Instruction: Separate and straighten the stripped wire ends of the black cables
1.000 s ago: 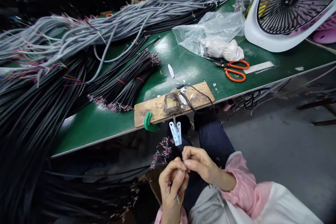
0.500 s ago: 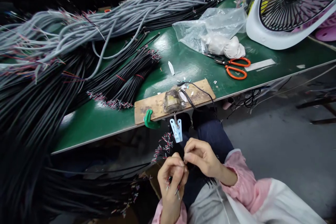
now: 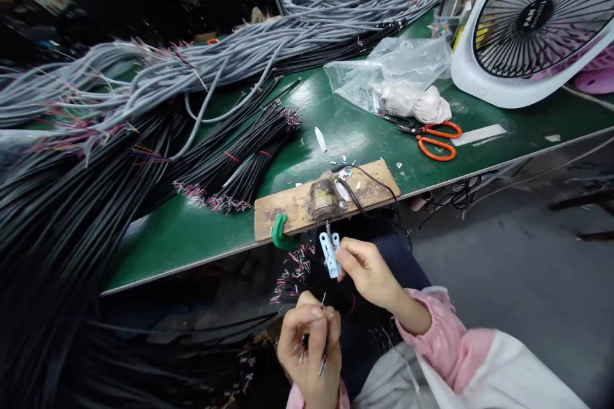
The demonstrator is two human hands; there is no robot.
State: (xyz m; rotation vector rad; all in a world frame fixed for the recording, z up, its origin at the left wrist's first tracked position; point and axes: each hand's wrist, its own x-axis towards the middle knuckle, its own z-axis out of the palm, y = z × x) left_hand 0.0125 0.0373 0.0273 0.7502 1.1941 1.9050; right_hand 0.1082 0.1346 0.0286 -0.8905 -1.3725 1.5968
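My left hand is closed in a pinch on thin wire ends. One pale wire tip sticks up above the thumb and finger, and more red and white wire ends poke out between the fingers. My right hand is closed at the light blue clothespin, thumb and finger against its right side. The clothespin sits at the end of a metal rod below a taped, dirty block on a wooden board. A bundle of wire ends hangs left of the clothespin.
A green clamp grips the board at the table edge. Black cables and grey cables cover the left and back. Orange-handled scissors, a plastic bag and a white fan stand or lie to the right.
My right hand has left the left hand's fingertips and moved up to the clothespin. The left hand has lowered slightly, a wire tip now upright in its pinch. The whole view has shifted slightly.
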